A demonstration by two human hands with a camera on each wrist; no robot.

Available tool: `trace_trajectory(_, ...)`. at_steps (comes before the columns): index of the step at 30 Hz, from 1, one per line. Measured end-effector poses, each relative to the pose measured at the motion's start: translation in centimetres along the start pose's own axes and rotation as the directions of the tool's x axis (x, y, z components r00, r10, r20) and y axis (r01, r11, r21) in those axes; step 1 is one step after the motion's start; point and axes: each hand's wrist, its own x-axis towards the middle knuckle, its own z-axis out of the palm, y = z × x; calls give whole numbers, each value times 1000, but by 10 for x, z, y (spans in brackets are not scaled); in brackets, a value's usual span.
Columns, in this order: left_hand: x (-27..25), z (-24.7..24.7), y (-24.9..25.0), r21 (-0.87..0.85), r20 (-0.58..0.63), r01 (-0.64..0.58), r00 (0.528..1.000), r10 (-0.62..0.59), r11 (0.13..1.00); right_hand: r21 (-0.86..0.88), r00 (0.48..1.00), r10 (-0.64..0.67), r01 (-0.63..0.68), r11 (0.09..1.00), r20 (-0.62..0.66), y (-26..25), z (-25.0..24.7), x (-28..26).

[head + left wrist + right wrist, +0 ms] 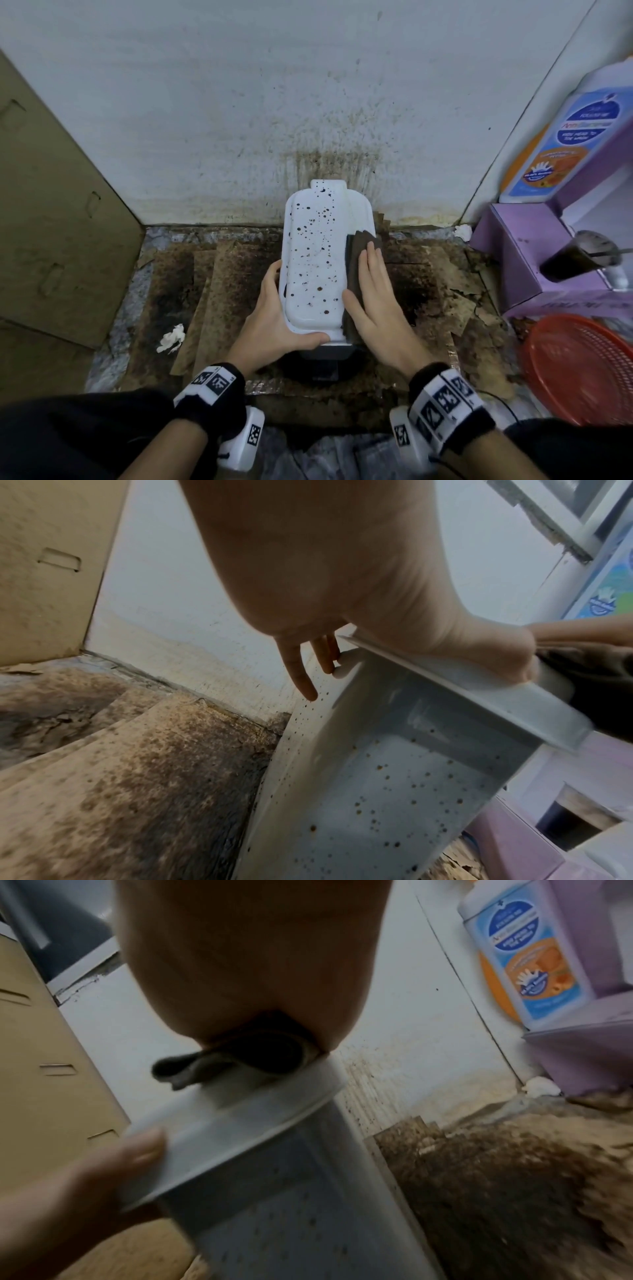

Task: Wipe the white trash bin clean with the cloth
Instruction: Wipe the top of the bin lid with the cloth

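Note:
The white trash bin (315, 260) stands against the wall, and its lid is spattered with brown spots. My left hand (274, 315) grips the lid's near-left corner, thumb hooked over the front edge and fingers down the left side. In the left wrist view the left hand (342, 588) holds the rim above the bin's speckled side (394, 791). My right hand (373, 294) lies flat, fingers straight, and presses a brown cloth (359, 243) onto the lid's right edge. In the right wrist view the folded cloth (253, 1056) bulges from under the palm (253, 961) onto the lid (240, 1131).
Stained cardboard sheets (222, 274) cover the floor around the bin. A cardboard box (51, 205) stands left and a crumpled tissue (171, 337) lies near it. Purple boxes (534, 253), a cup of dark liquid (582, 257), a bottle (565, 144) and a red basket (582, 370) crowd the right.

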Motion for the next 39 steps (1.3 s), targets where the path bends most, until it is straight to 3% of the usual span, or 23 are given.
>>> trace_trajectory(4,2,2,-3,-33,11,-15,1000,15,999,84,997,17,-11,996,-79,-8,14,-29)
trace_trajectory(9,6,2,-6,-76,27,-30,999,32,997,101,997,19,-12,995,-68,-10,14,-25)
trace_trajectory(15,9,-1,-10,-58,53,-17,998,20,998,50,998,27,-30,998,54,1,-10,24)
trace_trajectory(19,9,-2,-10,-66,43,-17,999,20,998,90,997,11,-18,996,82,6,-27,71)
trace_trajectory(22,9,-2,-11,-64,42,-17,999,20,998,21,996,-15,13,1000,87,13,-29,85)
trace_trajectory(30,7,2,-13,-48,23,-11,1000,13,999,-78,1000,-22,22,997,-3,10,-11,50)
trace_trajectory(36,7,4,-12,-42,19,-20,1000,21,999,-269,994,-108,106,957,11,3,3,-2)
trace_trajectory(39,6,4,-12,-50,18,-15,1000,16,999,-352,990,-140,139,926,21,3,1,-4)
